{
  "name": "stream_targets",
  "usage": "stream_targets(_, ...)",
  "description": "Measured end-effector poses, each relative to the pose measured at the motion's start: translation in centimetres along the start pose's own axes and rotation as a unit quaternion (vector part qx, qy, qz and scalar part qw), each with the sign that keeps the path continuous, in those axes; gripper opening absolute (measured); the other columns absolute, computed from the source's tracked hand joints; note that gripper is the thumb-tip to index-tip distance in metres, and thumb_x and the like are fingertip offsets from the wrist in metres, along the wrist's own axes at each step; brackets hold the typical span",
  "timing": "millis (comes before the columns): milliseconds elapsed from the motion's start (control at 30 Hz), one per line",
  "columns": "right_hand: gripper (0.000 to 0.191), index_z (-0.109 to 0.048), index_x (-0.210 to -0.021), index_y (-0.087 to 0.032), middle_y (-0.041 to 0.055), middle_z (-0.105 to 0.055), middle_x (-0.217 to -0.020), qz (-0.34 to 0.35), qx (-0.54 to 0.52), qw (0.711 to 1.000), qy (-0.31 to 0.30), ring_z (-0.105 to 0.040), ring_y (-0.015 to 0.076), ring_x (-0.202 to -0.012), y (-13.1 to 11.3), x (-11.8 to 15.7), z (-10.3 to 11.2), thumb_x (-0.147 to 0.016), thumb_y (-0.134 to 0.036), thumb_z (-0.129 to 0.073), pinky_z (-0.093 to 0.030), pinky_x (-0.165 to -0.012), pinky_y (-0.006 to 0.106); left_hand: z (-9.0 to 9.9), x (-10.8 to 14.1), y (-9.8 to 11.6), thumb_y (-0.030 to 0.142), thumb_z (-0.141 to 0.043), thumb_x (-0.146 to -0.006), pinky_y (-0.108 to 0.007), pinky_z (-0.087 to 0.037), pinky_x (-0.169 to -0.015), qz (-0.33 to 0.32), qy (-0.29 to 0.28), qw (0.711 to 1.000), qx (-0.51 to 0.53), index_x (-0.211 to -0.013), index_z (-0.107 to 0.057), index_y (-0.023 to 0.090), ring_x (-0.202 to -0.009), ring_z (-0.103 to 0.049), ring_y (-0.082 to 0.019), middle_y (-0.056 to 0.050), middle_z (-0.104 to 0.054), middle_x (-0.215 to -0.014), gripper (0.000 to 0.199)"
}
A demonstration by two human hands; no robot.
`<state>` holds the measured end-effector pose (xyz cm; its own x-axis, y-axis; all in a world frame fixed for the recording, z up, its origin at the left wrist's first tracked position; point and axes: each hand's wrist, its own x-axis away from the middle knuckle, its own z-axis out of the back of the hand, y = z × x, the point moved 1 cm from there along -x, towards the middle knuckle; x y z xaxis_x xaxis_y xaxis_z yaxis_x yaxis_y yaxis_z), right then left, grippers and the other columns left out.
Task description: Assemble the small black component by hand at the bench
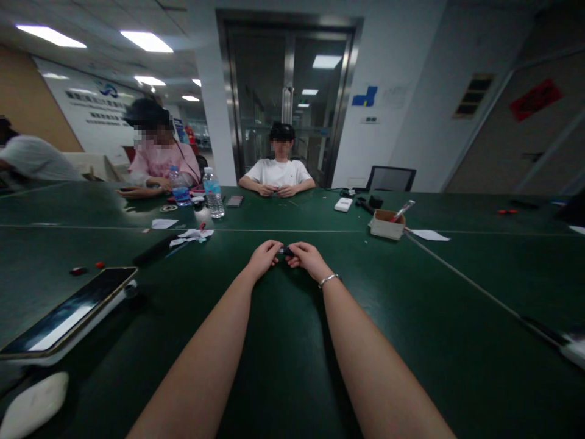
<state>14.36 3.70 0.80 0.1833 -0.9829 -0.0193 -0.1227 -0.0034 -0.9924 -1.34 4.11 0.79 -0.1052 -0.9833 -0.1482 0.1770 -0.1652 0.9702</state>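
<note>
Both of my arms reach out over the green table, and the hands meet near its middle. Between the fingertips is a small black object with a paler, shiny end toward the left; it is too small for me to tell its kind. My left hand pinches the pale end. On the other side, my right hand grips the black part between thumb and fingers, and a silver bracelet circles that wrist. The fingers hide much of the object, which is held just above the table top.
At left, a phone lies on a raised stand, with a white rounded case nearer me. Water bottles and paper scraps are farther back. A small box stands right. Across the table sits a person in white.
</note>
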Motion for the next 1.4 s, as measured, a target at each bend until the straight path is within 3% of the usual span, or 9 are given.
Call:
stream_targets(200, 0.006, -0.058, -0.089, -0.012, 0.0023, -0.065, -0.055, -0.003, -0.009, 1.000, 0.005, -0.061, 0.0091, -0.046, 0.00, 0.05, 0.02, -0.088, -0.017, -0.057, -0.051, -0.046, 0.016, 0.23, 0.17, 0.31, 0.009, -0.053, -0.073, -0.015, -0.038, -0.045, -0.001, 0.004, 1.000, -0.005, -0.100, -0.062, 0.016, -0.055, -0.052, -0.005, -0.001, -0.057, -0.082, 0.028)
stream_targets(400, 0.006, -0.058, -0.088, -0.012, 0.0020, -0.065, -0.055, -0.001, -0.008, 1.000, 0.005, -0.062, 0.0091, -0.047, -0.05, 0.13, 0.04, -0.088, -0.018, -0.057, -0.052, -0.046, 0.016, 0.13, -0.03, 0.03, 0.021, -0.053, -0.080, -0.016, -0.037, -0.044, -0.001, 0.004, 1.000, -0.001, -0.094, -0.062, 0.014, -0.051, -0.049, -0.006, 0.000, -0.056, -0.069, 0.018)
stream_targets(600, 0.006, -0.058, -0.089, -0.012, 0.0020, -0.065, -0.056, -0.001, -0.005, 1.000, 0.005, -0.062, 0.0090, -0.046, 0.03, 0.00, 0.05, -0.089, -0.017, -0.056, -0.052, -0.046, 0.016, -0.01, -0.09, -0.08, 0.032, -0.049, -0.085, -0.017, -0.037, -0.045, 0.004, 0.003, 1.000, 0.005, -0.089, -0.063, 0.013, -0.048, -0.047, -0.006, 0.000, -0.055, -0.064, 0.023)
stream_targets(733, 0.006, -0.058, -0.089, -0.012, 0.0024, -0.065, -0.056, -0.002, 0.004, 1.000, 0.007, -0.062, 0.0091, -0.047, 0.03, -0.02, 0.05, -0.089, -0.017, -0.055, -0.052, -0.046, 0.016, 0.05, -0.11, -0.07, 0.027, -0.052, -0.082, -0.017, -0.037, -0.046, 0.007, -0.001, 1.000, 0.007, -0.092, -0.062, 0.014, -0.052, -0.049, -0.006, -0.002, -0.060, -0.079, 0.019)
stream_targets(867, 0.006, -0.059, -0.089, -0.012, 0.0026, -0.066, -0.056, 0.001, 0.009, 1.000, 0.008, -0.062, 0.0091, -0.047, -0.07, 0.08, 0.03, -0.089, -0.016, -0.055, -0.051, -0.046, 0.016, 0.27, -0.14, -0.22, 0.016, -0.055, -0.075, -0.016, -0.037, -0.047, -0.003, 0.001, 1.000, -0.004, -0.097, -0.063, 0.016, -0.056, -0.051, -0.007, -0.001, -0.059, -0.077, 0.023)
stream_targets(1400, 0.006, -0.059, -0.089, -0.012, 0.0028, -0.065, -0.056, 0.006, 0.021, 1.000, 0.010, -0.062, 0.0093, -0.047, -0.01, 0.05, 0.11, -0.088, -0.017, -0.056, -0.052, -0.046, 0.016, 0.17, -0.06, -0.15, 0.029, -0.050, -0.085, -0.017, -0.036, -0.046, 0.000, -0.012, 1.000, 0.003, -0.093, -0.063, 0.013, -0.049, -0.046, -0.007, 0.002, -0.052, -0.061, 0.022)
